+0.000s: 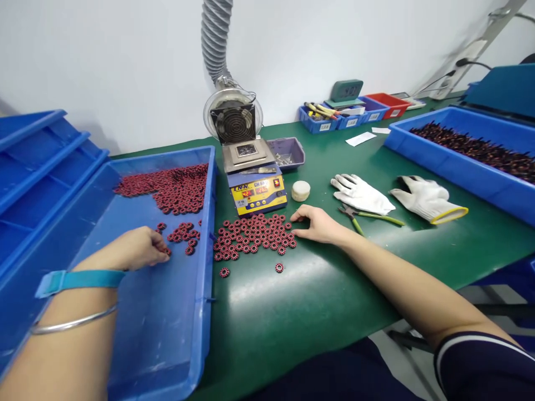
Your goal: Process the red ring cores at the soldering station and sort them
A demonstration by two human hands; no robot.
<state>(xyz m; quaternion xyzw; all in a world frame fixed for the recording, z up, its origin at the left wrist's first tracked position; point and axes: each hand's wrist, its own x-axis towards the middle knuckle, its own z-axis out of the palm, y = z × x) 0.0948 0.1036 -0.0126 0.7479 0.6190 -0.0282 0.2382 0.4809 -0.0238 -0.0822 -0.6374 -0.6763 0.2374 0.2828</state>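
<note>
My left hand (144,248) reaches into the large blue tray (154,328), fingers closed around a small red toothed ring (166,251), partly hidden by the fingertips. More such rings (179,195) lie massed toward the tray's back right, with a looser cluster (183,233) beside the hand. On the green table, just right of the tray, is a flat group of red-and-black rings (254,234). My right hand (315,224) rests at this group's right edge, thumb and index finger apart and nothing seen between them. Two single rings (279,268) lie nearer to me.
Behind the rings stands a yellow-and-blue solder pot (259,192) under a fan and a grey hose (216,36). A round white container (300,191), cutters (355,216) and white gloves (361,193) lie rightward. A blue bin (460,167) of dark parts borders the right.
</note>
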